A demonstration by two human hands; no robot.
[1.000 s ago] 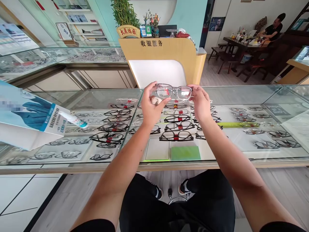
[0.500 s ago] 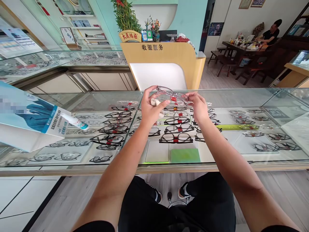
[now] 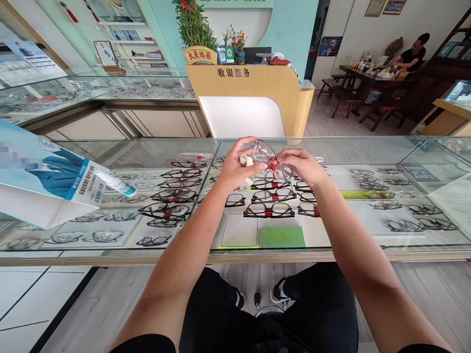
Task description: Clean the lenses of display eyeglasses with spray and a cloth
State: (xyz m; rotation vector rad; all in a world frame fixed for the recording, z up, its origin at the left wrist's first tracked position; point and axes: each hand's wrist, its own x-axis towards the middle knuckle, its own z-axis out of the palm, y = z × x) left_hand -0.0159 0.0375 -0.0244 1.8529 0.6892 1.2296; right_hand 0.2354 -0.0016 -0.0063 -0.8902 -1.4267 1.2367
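Note:
My left hand (image 3: pixel 235 169) and my right hand (image 3: pixel 300 165) hold a pair of clear-framed glasses (image 3: pixel 268 158) with a red tag at the bridge, just above the glass counter (image 3: pixel 147 147). The frame is turned edge-on between my fingers. A small white wad (image 3: pixel 244 160), perhaps a cloth or tissue, is tucked in my left hand's fingers. My right hand pinches the frame near the bridge. Under the glass lie rows of dark and clear frames (image 3: pixel 268 210).
A blue-and-white box (image 3: pixel 44 181) and a small white spray bottle (image 3: pixel 115 184) rest on the counter at left. A green pad (image 3: pixel 281 236) lies inside the case. A yellow cashier desk (image 3: pixel 253 95) stands behind. A person sits at a far table (image 3: pixel 414 49).
The glasses were held up flat, facing me; both hands have lowered them toward the counter and rotated them edge-on, and my right hand has shifted in toward the bridge.

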